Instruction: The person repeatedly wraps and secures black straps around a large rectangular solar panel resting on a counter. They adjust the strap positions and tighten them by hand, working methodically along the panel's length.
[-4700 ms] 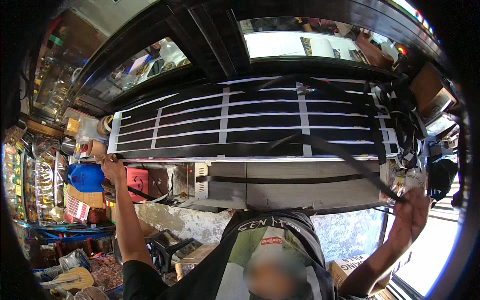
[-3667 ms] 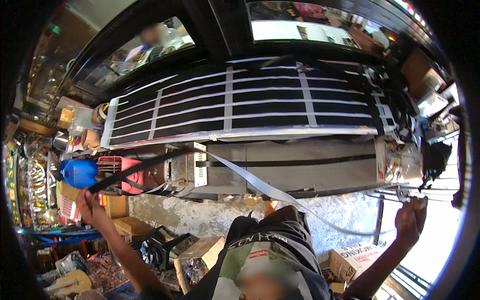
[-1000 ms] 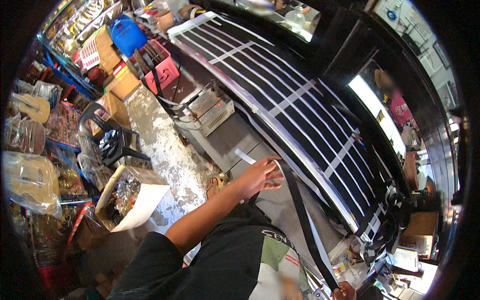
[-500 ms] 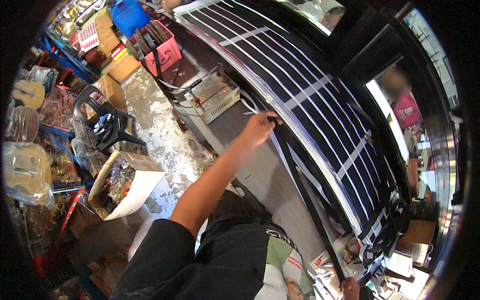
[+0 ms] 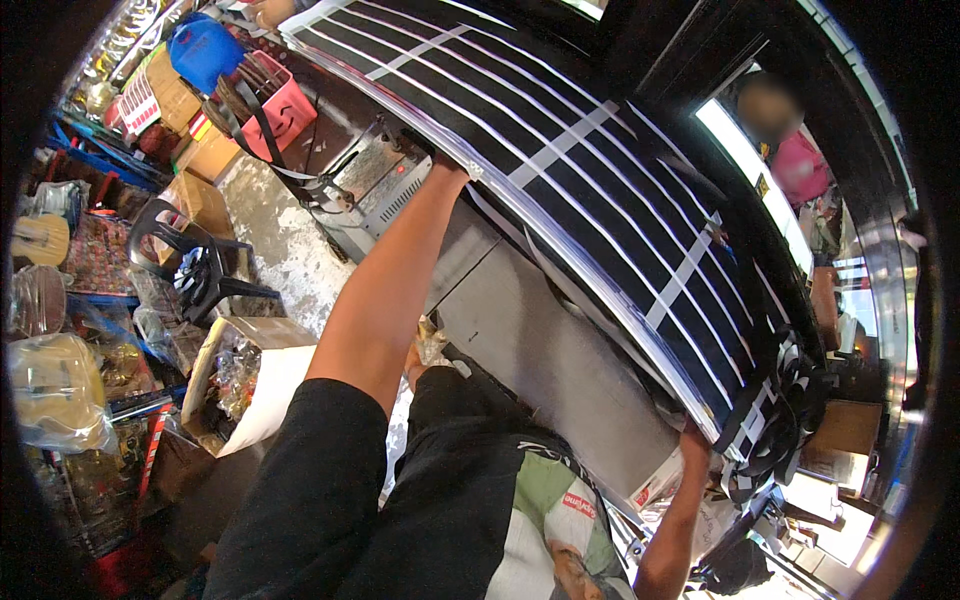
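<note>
Black strips with white lines between them lie side by side over a broad stack (image 5: 560, 160), crossed by several grey bands. At the stack's near edge, my left hand (image 5: 455, 172) reaches in underneath, beside a metal box machine (image 5: 375, 185) with a lit red lamp. Its fingers are hidden by the edge. My right hand (image 5: 694, 442) is at the stack's near right corner, its fingers also tucked out of sight. Whether either hand holds a strap cannot be made out. Loose black and white straps (image 5: 775, 430) hang bunched at the right end.
A grey board (image 5: 530, 330) lies below the stack's edge. To the left stand a pink basket (image 5: 285, 115), a blue container (image 5: 203, 52), a black plastic chair (image 5: 200, 260) and an opened carton (image 5: 265, 380). Another person (image 5: 795, 160) shows through an opening at right.
Half a second ago a black strap was stretched between my hands in front of the stack. Both hands have since moved in under its edge, and the view has shifted.
</note>
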Available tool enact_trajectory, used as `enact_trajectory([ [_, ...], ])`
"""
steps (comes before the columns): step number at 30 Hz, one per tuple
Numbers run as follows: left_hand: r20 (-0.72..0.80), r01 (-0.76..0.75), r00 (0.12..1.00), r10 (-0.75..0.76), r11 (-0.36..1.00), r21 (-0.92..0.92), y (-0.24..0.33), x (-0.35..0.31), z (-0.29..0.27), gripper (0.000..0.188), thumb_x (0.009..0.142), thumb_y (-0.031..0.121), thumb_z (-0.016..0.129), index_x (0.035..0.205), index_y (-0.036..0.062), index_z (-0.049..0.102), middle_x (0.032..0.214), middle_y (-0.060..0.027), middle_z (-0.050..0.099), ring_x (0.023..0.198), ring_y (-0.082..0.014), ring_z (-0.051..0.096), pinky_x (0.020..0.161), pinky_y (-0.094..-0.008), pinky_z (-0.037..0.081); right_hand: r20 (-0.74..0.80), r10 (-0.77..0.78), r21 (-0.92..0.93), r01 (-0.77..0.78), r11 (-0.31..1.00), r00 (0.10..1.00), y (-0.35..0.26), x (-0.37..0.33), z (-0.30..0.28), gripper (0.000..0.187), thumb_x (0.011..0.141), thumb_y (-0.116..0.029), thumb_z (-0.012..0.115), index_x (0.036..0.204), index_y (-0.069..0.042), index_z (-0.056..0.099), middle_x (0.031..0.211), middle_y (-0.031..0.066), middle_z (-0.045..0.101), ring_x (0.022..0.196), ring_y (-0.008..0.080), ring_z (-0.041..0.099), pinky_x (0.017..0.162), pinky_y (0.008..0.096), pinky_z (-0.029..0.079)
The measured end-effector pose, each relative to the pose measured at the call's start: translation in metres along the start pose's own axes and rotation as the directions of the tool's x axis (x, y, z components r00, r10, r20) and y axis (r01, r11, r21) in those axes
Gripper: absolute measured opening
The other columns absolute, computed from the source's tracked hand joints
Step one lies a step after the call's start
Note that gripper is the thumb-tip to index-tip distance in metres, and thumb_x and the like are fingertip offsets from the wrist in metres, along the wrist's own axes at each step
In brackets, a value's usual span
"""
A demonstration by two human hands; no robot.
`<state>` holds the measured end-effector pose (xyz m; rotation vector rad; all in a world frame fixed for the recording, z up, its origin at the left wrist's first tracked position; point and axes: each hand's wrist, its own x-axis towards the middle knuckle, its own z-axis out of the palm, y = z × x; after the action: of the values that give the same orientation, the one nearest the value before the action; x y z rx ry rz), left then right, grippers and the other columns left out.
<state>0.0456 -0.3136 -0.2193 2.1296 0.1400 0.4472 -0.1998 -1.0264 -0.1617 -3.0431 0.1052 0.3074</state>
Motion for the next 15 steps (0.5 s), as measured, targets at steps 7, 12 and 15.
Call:
enact_trajectory([
  [7,0.175,-0.008,0.982,-0.076,0.899,0.438,0.075,-0.161,-0.003,0.06,0.099,0.028,0.069,0.15,0.0018,0.052,0.158,-0.0326,0.043,0.142,-0.0499,0.047,0.122,-0.0501,0.041,0.098,0.023,-0.264,0.004,0.964,0.995,-0.002,-0.001,0.042,0.047,0.106,-0.024,0.055,0.146,0.0,0.059,0.148,0.0344,0.055,0.141,0.0479,0.051,0.121,0.0567,0.037],
  [12,0.457,0.328,0.747,-0.483,0.866,0.378,0.073,-0.367,-0.084,0.044,0.1,0.031,0.069,0.133,0.0024,0.067,0.131,-0.0298,0.067,0.128,-0.045,0.063,0.111,-0.0537,0.049,-0.355,-0.137,0.067,0.172,0.983,0.925,-0.091,-0.117,0.084,0.029,0.098,-0.011,0.057,0.123,0.002,0.066,0.123,0.0293,0.066,0.117,0.0505,0.062,0.109,0.0584,0.045],
  [15,0.339,0.508,0.603,-0.722,0.676,0.534,0.032,-0.459,-0.143,0.045,0.096,0.036,0.072,0.128,0.0037,0.072,0.12,-0.0295,0.074,0.116,-0.0446,0.07,0.103,-0.0525,0.054,-0.24,-0.312,0.551,0.394,0.736,0.919,-0.135,-0.146,0.152,0.023,0.106,-0.013,0.055,0.121,0.001,0.066,0.106,0.0223,0.071,0.104,0.0431,0.069,0.098,0.0513,0.055],
])
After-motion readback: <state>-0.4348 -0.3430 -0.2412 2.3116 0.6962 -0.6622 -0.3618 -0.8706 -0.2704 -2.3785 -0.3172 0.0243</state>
